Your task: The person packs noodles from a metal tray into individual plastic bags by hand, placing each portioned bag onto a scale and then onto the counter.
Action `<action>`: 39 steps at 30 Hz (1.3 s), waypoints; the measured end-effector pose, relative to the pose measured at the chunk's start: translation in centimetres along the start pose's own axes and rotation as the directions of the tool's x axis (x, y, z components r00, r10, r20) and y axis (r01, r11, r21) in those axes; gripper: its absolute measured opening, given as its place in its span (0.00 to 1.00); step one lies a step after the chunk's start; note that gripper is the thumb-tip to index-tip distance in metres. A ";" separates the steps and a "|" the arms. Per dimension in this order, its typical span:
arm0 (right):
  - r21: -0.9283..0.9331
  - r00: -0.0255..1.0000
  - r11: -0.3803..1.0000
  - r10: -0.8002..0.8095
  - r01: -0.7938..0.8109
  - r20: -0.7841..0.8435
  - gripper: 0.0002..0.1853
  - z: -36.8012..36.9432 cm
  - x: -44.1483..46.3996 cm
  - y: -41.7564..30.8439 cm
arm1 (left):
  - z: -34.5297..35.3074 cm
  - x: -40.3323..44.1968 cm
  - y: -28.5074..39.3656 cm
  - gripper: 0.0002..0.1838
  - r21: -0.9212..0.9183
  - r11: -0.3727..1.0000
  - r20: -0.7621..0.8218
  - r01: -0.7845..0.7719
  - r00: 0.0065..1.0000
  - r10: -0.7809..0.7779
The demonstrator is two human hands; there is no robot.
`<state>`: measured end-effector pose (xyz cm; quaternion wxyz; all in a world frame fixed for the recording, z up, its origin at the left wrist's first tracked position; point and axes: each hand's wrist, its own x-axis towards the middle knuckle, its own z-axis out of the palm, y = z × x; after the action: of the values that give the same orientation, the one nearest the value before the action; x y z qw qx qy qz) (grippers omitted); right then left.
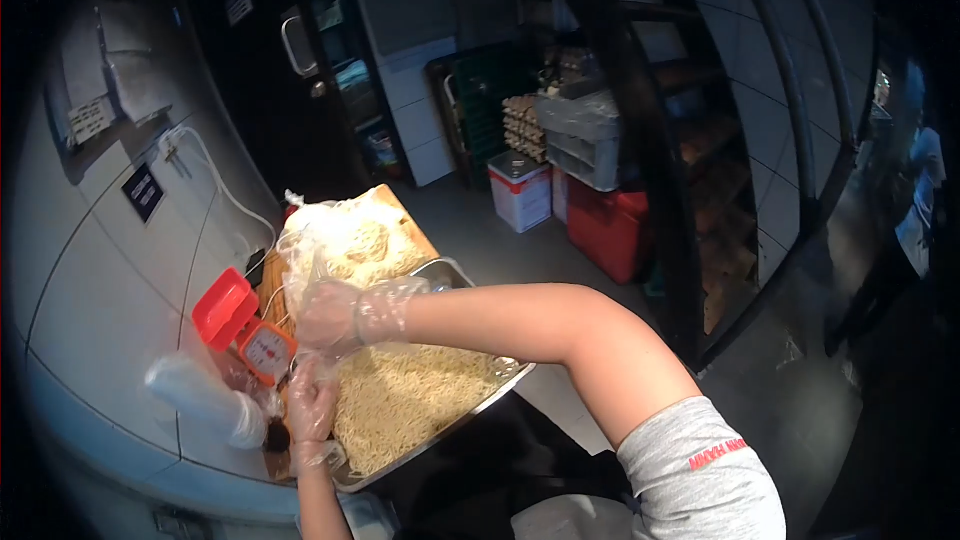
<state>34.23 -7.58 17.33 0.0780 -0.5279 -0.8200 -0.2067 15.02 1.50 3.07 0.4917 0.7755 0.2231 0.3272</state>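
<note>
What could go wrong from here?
Two risks:
1. The left hand is close beside the orange scale; a bump might shift it.
2. The right hand reaches across the tray, so its loose plastic glove cuff could brush the noodles.

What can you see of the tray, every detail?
The tray looks like shiny, silvery metal, with a raised rim and rounded corners. Pale yellow noodles lie loose across the part of its floor in view. It sits in front of the person, turned at an angle. The right arm passes over it, hiding part; the left hand is by its left edge, contact unclear.
</note>
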 end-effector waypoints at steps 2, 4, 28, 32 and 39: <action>-0.061 0.999 0.997 -0.046 0.046 0.004 0.16 -1.8 0.4 0.1 | 0.0 0.1 0.8 0.26 -0.107 0.990 -0.013 -0.090 0.996 0.089; -0.134 0.998 0.991 -0.033 0.027 -0.050 0.20 -3.6 0.6 0.6 | -0.1 0.4 1.2 0.26 -0.057 0.993 0.006 -0.107 0.994 0.107; -0.470 0.783 0.704 0.621 -0.532 0.045 0.20 -15.1 -11.1 17.9 | -0.4 0.2 -1.5 0.25 -0.029 0.983 -0.071 -0.181 0.981 0.179; -0.471 0.759 0.680 0.650 -0.563 0.031 0.22 -15.4 -12.6 18.9 | -0.1 0.1 -1.1 0.25 -0.072 0.986 -0.081 -0.151 0.986 0.145; -0.507 0.670 0.594 0.741 -0.624 0.044 0.22 -16.1 -13.8 18.5 | -0.3 0.3 -1.8 0.23 0.017 0.993 -0.085 -0.117 0.989 0.118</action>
<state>55.32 -19.30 31.81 -0.0770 -0.8274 -0.4829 -0.2761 14.94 2.65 1.67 0.4567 0.7755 0.2000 0.3872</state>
